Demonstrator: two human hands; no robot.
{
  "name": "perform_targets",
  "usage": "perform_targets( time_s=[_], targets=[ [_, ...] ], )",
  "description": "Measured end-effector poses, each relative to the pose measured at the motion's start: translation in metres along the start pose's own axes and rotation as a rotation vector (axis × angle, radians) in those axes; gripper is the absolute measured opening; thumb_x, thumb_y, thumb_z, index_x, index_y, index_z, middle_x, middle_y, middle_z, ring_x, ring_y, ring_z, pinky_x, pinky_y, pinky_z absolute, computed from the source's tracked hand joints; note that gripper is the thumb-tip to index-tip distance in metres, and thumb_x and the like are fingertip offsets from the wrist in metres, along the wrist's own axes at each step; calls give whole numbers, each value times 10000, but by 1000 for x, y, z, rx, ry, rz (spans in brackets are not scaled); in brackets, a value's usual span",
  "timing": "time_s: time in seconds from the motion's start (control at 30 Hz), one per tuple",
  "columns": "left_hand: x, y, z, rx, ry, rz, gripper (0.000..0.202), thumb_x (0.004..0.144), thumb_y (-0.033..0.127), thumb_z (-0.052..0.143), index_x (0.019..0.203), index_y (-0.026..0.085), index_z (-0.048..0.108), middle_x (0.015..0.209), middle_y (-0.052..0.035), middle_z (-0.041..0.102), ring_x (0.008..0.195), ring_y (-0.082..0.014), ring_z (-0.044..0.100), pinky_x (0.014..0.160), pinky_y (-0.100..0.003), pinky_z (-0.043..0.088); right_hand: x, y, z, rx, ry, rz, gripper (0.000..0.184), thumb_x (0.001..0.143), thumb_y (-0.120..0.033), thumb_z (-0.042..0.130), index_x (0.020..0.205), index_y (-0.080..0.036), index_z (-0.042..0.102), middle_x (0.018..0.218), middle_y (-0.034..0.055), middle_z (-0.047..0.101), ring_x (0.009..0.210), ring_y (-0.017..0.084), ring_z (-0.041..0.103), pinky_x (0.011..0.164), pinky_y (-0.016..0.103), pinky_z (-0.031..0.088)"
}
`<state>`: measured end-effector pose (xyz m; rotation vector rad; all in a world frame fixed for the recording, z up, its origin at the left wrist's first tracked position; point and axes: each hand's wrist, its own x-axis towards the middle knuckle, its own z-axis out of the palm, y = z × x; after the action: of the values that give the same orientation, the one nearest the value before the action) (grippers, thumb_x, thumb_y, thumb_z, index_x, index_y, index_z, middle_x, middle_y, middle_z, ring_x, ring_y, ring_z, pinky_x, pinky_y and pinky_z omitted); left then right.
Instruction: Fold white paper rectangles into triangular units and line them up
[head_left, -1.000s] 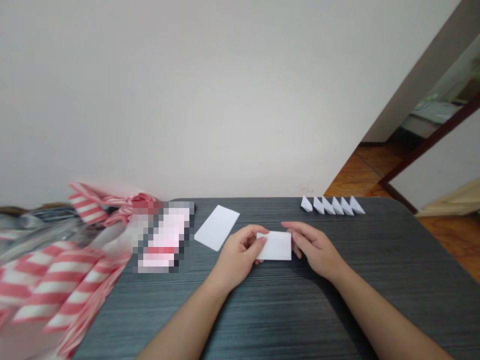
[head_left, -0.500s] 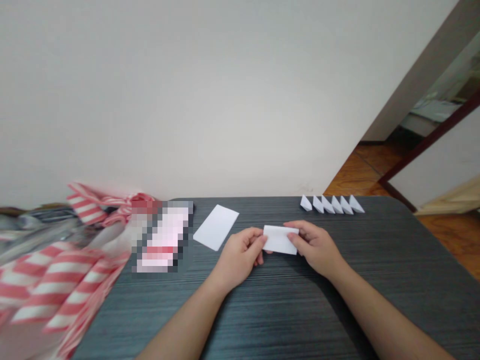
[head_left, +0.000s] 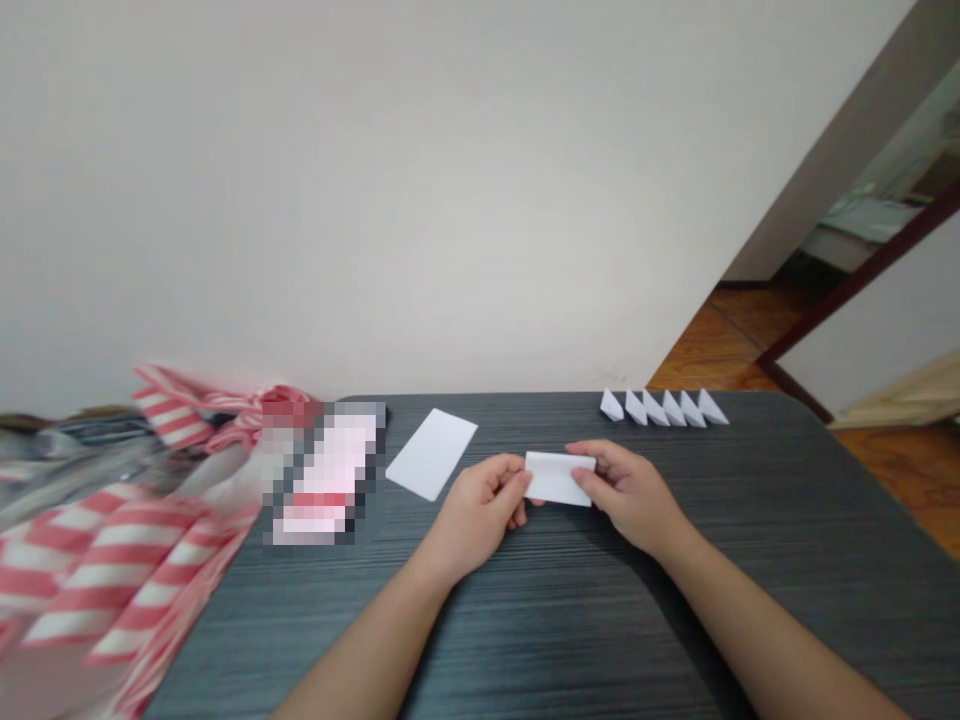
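Right hand (head_left: 634,498) moved, thumb onto paper (head_left: 553,481) | left hand (head_left: 480,512) pinches left edge

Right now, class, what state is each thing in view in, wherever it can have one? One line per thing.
Left hand: closed, pinching the held paper's left end.
Right hand: closed, gripping its right end.
Held paper: raised between both hands, top edge bent over.
White paper: flat on the table, unheld.
Six paper pieces: folded to points, lined up in a row.
Striped cloth: rumpled.
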<state>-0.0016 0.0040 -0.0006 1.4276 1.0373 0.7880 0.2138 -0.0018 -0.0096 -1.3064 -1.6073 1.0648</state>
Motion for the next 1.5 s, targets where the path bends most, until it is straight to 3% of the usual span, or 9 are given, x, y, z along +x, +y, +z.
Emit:
perform_targets(
  time_s=[0.73, 1.5],
  targets=[
    [0, 1, -1, 8, -12, -1, 265, 914, 386, 515, 793, 169, 605, 562, 27, 574, 514, -114, 509, 537, -216, 388, 0, 3, 1, -19, 8, 2, 301, 877, -333, 601, 1134, -186, 656, 732, 22, 637, 608, 155, 559, 553, 264, 425],
    [-1, 3, -2, 36, -26, -11, 266, 914, 377, 508, 781, 172, 614, 575, 18, 580, 528, -118, 518, 538, -209, 393, 1, 1, 0, -26, 18, 11, 286, 872, -307, 602, 1122, -184, 665, 659, -8, 561, 565, 134, 493, 517, 247, 368]
  ],
)
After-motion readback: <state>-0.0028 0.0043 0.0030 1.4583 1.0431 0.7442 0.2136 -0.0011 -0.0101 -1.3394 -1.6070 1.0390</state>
